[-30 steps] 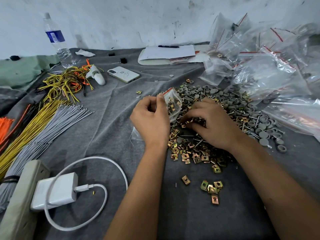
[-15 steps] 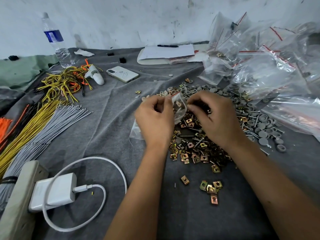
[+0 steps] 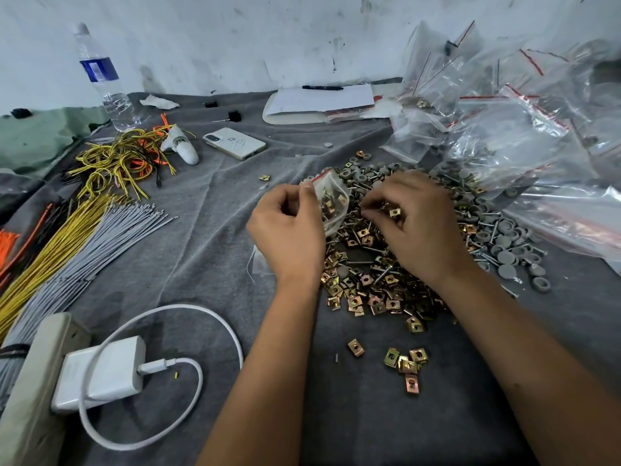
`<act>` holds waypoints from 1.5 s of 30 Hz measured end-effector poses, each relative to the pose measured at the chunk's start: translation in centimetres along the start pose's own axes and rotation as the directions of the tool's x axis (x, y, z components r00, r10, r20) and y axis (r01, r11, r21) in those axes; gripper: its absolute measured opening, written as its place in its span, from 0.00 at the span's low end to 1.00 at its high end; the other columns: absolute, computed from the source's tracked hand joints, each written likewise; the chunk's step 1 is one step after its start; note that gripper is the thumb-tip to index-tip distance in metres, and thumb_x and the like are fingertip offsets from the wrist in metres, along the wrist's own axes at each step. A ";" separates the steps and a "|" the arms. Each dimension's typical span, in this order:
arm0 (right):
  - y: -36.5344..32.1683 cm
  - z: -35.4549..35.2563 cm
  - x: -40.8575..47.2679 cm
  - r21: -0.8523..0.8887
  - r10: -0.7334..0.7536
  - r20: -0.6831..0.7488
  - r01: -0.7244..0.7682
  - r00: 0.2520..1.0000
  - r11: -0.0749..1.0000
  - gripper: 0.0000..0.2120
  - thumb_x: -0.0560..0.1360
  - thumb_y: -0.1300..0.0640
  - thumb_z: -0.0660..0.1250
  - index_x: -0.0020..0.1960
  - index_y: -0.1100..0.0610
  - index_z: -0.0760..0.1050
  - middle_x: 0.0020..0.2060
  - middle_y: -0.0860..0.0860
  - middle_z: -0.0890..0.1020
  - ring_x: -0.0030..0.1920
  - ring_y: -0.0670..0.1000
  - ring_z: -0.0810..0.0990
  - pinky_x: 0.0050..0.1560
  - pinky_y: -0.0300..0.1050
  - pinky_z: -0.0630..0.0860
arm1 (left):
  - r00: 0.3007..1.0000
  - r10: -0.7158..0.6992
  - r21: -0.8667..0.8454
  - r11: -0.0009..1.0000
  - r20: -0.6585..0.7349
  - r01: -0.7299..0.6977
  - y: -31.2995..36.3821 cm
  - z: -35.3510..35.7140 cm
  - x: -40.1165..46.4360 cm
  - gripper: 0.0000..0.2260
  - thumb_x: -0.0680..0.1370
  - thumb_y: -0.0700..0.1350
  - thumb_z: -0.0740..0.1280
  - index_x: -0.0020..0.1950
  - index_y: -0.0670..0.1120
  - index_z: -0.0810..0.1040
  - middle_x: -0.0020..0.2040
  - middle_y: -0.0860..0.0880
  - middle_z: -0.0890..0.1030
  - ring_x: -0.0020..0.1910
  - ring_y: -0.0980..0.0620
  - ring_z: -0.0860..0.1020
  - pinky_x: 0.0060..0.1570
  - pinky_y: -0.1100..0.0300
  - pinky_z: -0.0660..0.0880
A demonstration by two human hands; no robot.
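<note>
- The grey cloth covers the whole work surface in front of you, and everything else lies on it.
- A heap of clear bags with red seal strips fills the far right. It reaches down to the edge of the hardware.
- Long grey wires and yellow wires lie in bundles along your left side, well apart from your hands.
- The pile of brass clip nuts sits under and just in front of your right hand. Grey caps and screws are mixed in towards the right.
- A power strip at the near left carries a white charger, whose cable loops across the cloth.
- Your left hand is curled. Its thumb and fingers pinch the top edge of the small bag and hold it up above the pile.
- Your right hand hovers over the pile with its fingers bent inward. The fingertips pinch one clip nut.
- A water bottle stands at the far left, and a phone lies flat beyond your left hand.
- The small bag is clear with a red strip at its mouth. It already holds several clip nuts and hangs between your two hands.
- The pinched clip nut is just beside the small bag's mouth, not yet inside it.
</note>
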State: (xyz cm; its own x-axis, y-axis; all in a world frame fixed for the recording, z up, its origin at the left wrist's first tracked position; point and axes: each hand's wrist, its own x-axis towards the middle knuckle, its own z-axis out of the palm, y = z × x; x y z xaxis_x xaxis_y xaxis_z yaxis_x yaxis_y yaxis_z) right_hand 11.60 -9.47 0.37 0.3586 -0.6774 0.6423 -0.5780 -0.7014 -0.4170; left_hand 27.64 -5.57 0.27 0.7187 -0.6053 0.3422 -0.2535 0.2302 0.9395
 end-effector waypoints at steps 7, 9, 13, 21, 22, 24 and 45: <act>-0.4 0.8 -0.1 -0.334 0.073 0.388 0.066 0.919 0.940 0.19 0.75 0.43 0.72 0.63 0.48 0.82 0.62 0.50 0.74 0.64 0.55 0.65 0.66 0.55 0.70 | 1.000 -0.017 -0.012 1.000 -0.005 0.017 0.1 0.0 -0.1 0.14 0.80 0.44 0.71 0.34 0.42 0.80 0.29 0.49 0.73 0.31 0.54 0.69 0.34 0.55 0.68; -0.5 1.0 -0.1 -0.365 0.078 0.408 0.084 0.910 0.927 0.19 0.76 0.43 0.71 0.63 0.51 0.82 0.62 0.50 0.73 0.65 0.54 0.64 0.66 0.56 0.69 | 1.000 -0.017 -0.014 1.000 -0.004 0.017 0.2 0.0 -0.2 0.14 0.80 0.44 0.71 0.34 0.43 0.80 0.29 0.50 0.74 0.30 0.54 0.69 0.33 0.56 0.68; -0.7 0.9 -0.3 -0.171 0.044 0.315 0.011 0.948 0.985 0.12 0.79 0.49 0.70 0.58 0.55 0.80 0.58 0.48 0.76 0.62 0.52 0.67 0.64 0.49 0.68 | 1.000 -0.024 -0.016 1.000 -0.004 0.024 0.2 0.1 -0.2 0.14 0.80 0.44 0.71 0.35 0.43 0.81 0.29 0.51 0.73 0.30 0.55 0.69 0.33 0.58 0.68; -1.6 -0.8 0.1 0.784 0.128 0.282 -0.305 0.951 0.540 0.07 0.80 0.66 0.67 0.54 0.57 0.81 0.44 0.54 0.88 0.46 0.45 0.85 0.47 0.37 0.79 | 1.000 -0.022 -0.003 1.000 -0.002 0.022 0.4 0.0 -0.3 0.13 0.80 0.44 0.71 0.36 0.42 0.81 0.29 0.45 0.74 0.31 0.54 0.70 0.34 0.55 0.69; -1.7 -0.8 0.1 0.792 0.115 0.289 -0.305 0.950 0.530 0.07 0.79 0.66 0.67 0.54 0.58 0.81 0.43 0.54 0.88 0.45 0.45 0.84 0.45 0.36 0.79 | 1.000 -0.020 -0.005 1.000 -0.002 0.020 0.5 0.0 -0.3 0.13 0.80 0.44 0.71 0.36 0.42 0.81 0.30 0.41 0.76 0.31 0.53 0.70 0.34 0.54 0.70; -1.9 -0.8 0.1 0.799 0.100 0.300 -0.308 0.949 0.517 0.09 0.79 0.66 0.67 0.55 0.57 0.82 0.43 0.53 0.88 0.44 0.42 0.84 0.41 0.32 0.78 | 1.000 -0.017 -0.001 1.000 -0.007 0.017 0.5 0.1 -0.3 0.13 0.80 0.44 0.71 0.36 0.42 0.82 0.32 0.39 0.78 0.32 0.52 0.71 0.35 0.52 0.72; 1.1 -0.4 0.0 0.155 0.156 0.204 -0.189 0.966 0.970 0.07 0.78 0.55 0.73 0.55 0.49 0.85 0.45 0.36 0.84 0.48 0.38 0.82 0.53 0.42 0.78 | 1.000 -0.022 -0.019 1.000 -0.013 0.022 0.2 0.0 -0.1 0.14 0.80 0.44 0.71 0.34 0.44 0.79 0.28 0.53 0.71 0.30 0.55 0.68 0.33 0.58 0.66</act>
State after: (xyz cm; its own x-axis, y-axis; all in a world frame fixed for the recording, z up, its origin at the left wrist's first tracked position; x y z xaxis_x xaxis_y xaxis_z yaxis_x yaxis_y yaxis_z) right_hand 10.62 -10.16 0.18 0.4061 -0.8094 0.4241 -0.5146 -0.5861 -0.6258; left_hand 27.48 -5.45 0.45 0.7323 -0.6006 0.3209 -0.2252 0.2312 0.9465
